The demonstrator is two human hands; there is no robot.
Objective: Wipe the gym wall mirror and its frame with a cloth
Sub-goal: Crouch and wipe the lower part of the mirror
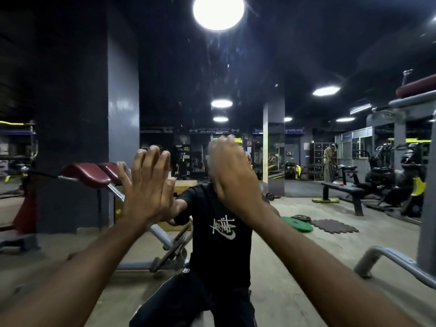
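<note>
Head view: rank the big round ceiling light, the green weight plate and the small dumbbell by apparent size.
Largest: ceiling light.
Next: green weight plate.
Smallest: dumbbell.
This is apparent size only, since their distances from the camera differ.

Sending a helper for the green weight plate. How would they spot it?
In the mirror, find the black T-shirt. On the floor to its right lies the green weight plate, flat. It alone is bright green, beside a smaller dark plate and a black mat.

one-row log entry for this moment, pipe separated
left hand flat against mirror | right hand raised, motion-blurred, grip unclear | cloth not discernible
</note>
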